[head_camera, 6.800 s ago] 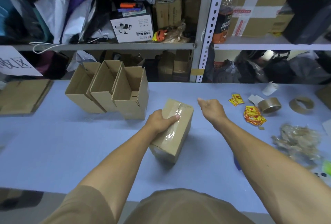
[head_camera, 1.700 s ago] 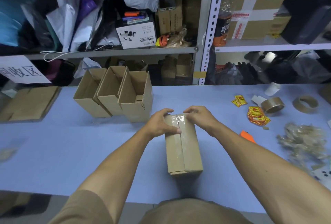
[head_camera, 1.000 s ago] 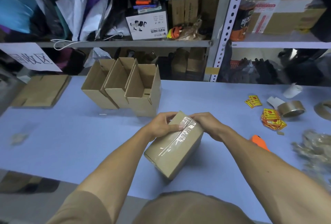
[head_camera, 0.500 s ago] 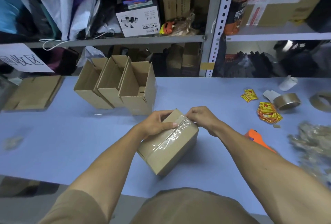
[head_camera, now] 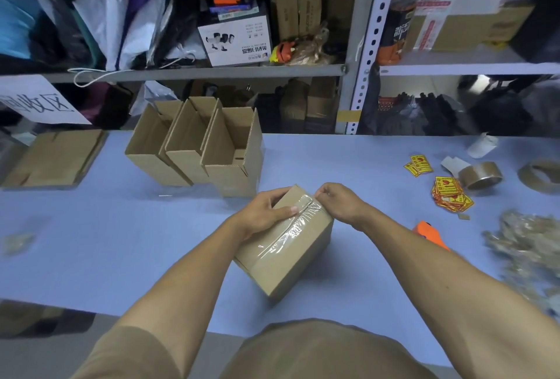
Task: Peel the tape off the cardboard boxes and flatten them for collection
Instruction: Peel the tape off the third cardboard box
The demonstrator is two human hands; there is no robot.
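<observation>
From the head camera I see the sealed brown cardboard box [head_camera: 285, 245] lying on the blue tabletop [head_camera: 121, 242], centred just ahead of me, its long axis running from near-left to far-right. A strip of clear glossy tape [head_camera: 295, 225] follows that axis along the top seam. My left hand [head_camera: 262, 213] lies flat across the far top of the box, fingers pressing it down. My right hand [head_camera: 339, 203] sits at the far corner, fingertips pinched together at the tape's end; I cannot tell whether they hold a lifted edge. I judge the right hand nearer the tape's end, so the peel should run back along the seam toward me. Three open-topped cardboard boxes [head_camera: 197, 148] stand beyond on the left.
</observation>
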